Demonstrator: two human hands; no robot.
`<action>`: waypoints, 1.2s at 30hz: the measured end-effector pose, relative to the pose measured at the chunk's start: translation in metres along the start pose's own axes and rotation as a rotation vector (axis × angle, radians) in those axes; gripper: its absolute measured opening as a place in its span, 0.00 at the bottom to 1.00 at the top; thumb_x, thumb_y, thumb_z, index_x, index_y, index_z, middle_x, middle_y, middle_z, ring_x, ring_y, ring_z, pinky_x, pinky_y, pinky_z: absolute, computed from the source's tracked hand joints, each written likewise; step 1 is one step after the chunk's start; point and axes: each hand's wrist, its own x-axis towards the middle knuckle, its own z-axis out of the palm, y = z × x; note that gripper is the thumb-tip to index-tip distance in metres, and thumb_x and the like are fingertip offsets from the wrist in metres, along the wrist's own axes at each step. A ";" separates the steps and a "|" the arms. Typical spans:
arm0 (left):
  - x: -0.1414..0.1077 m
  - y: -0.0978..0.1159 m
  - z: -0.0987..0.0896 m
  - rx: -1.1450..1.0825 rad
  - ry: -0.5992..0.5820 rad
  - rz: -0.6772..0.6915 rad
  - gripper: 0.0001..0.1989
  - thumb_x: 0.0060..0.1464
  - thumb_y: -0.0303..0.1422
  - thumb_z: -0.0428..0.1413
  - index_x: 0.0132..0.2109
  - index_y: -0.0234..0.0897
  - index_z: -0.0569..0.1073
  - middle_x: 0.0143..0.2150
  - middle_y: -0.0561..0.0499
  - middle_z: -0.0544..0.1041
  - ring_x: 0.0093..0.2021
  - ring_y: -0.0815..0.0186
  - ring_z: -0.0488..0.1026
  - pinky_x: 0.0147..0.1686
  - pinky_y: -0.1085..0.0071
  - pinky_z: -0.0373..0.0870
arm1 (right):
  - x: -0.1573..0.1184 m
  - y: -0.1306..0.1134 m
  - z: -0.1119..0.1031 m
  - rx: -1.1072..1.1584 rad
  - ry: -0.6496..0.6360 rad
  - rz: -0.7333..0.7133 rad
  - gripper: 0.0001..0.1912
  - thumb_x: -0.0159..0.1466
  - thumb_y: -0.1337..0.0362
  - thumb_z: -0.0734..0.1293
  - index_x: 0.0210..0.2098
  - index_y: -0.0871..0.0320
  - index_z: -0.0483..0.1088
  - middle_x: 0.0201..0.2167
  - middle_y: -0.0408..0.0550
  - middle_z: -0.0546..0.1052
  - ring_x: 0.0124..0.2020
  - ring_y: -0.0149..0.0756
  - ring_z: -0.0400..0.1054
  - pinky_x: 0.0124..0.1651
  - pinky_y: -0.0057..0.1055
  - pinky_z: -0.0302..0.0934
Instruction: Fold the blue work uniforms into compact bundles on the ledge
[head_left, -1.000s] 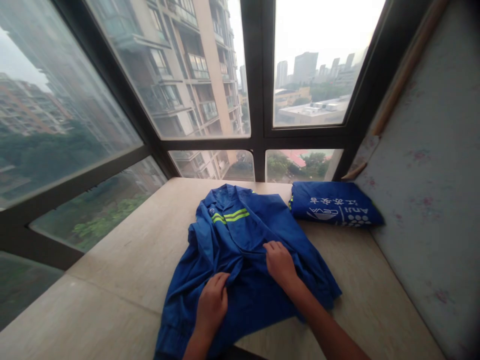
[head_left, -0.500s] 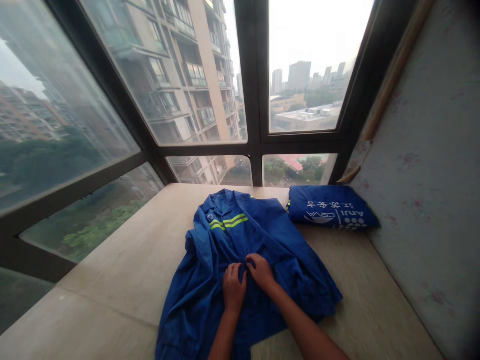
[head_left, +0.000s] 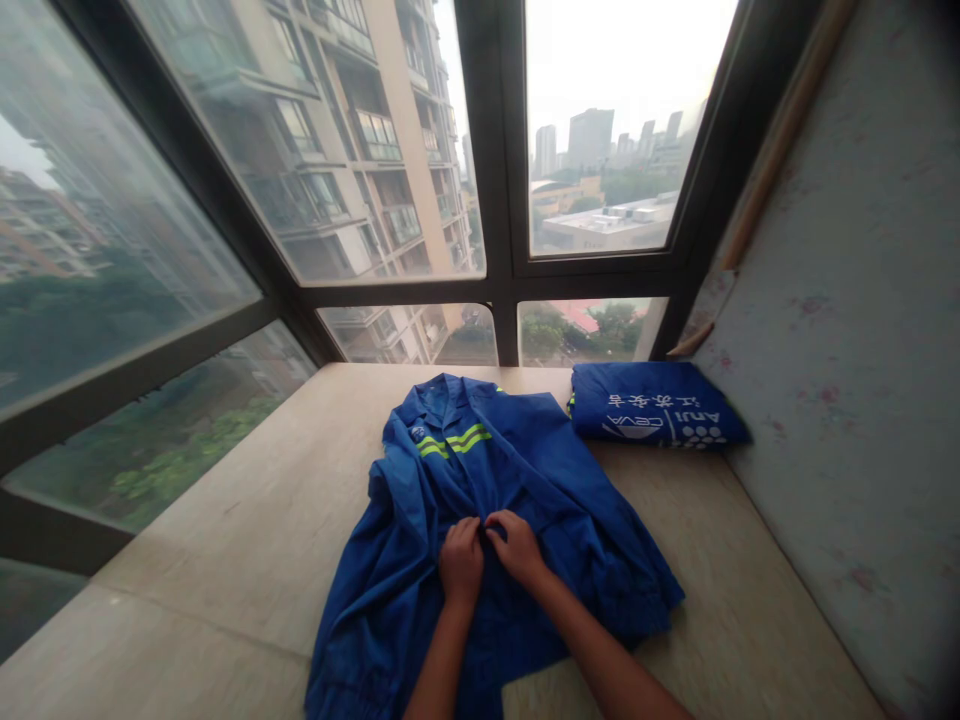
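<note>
A blue work jacket (head_left: pixel 525 440) with yellow-green stripes across the chest lies front up, its collar toward the window. My left hand (head_left: pixel 461 562) and my right hand (head_left: pixel 517 543) meet at the middle of its front opening, below the stripes. The fingers of both are bent and pinch the jacket's front edges close together. Whatever small fastening may be between the fingertips is hidden. Both sleeves lie spread at the jacket's sides, with wrinkles in the cloth.
A folded blue garment (head_left: pixel 652 405) with white lettering rests at the back right, by the patterned wall (head_left: pixel 817 420). The pale ledge (head_left: pixel 225 520) under the jacket ends at dark window frames (head_left: pixel 501 290). Buildings and trees show through the glass.
The view has shifted slightly. My hands stay at the jacket's front, with small finger movements; the left hand's fingers have closed in more. The jacket lies as before.
</note>
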 end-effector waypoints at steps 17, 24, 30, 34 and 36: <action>0.004 -0.005 -0.010 -0.227 -0.076 0.043 0.17 0.60 0.30 0.45 0.42 0.39 0.79 0.43 0.46 0.81 0.45 0.61 0.78 0.49 0.60 0.75 | 0.014 -0.018 0.009 -0.196 0.061 0.259 0.10 0.64 0.68 0.61 0.41 0.54 0.73 0.37 0.48 0.80 0.39 0.39 0.75 0.40 0.28 0.60; -0.003 -0.045 -0.066 -0.177 -0.033 0.038 0.17 0.59 0.30 0.44 0.41 0.39 0.79 0.43 0.45 0.80 0.46 0.59 0.78 0.50 0.58 0.75 | 0.022 -0.004 -0.044 -0.181 0.213 0.241 0.18 0.65 0.70 0.54 0.48 0.57 0.72 0.44 0.51 0.80 0.47 0.39 0.74 0.49 0.31 0.63; 0.001 -0.063 -0.103 -0.098 -0.074 0.025 0.19 0.52 0.24 0.46 0.41 0.42 0.79 0.42 0.47 0.81 0.46 0.58 0.78 0.51 0.56 0.74 | 0.015 -0.010 -0.077 -0.280 0.210 0.216 0.17 0.62 0.73 0.59 0.44 0.54 0.75 0.43 0.50 0.79 0.45 0.41 0.72 0.51 0.34 0.61; 0.007 -0.022 -0.093 0.043 -0.065 0.065 0.21 0.52 0.24 0.49 0.51 0.42 0.77 0.51 0.46 0.78 0.52 0.55 0.74 0.56 0.52 0.70 | 0.018 -0.041 -0.058 -0.362 0.118 -0.073 0.21 0.61 0.76 0.59 0.48 0.56 0.74 0.50 0.53 0.75 0.54 0.43 0.65 0.60 0.38 0.54; 0.013 0.000 -0.079 0.063 -0.029 0.107 0.20 0.55 0.26 0.50 0.53 0.41 0.75 0.53 0.45 0.77 0.55 0.55 0.73 0.58 0.52 0.68 | 0.025 -0.051 -0.043 -0.388 0.025 -0.232 0.20 0.63 0.74 0.60 0.51 0.55 0.73 0.55 0.53 0.73 0.58 0.43 0.61 0.63 0.39 0.51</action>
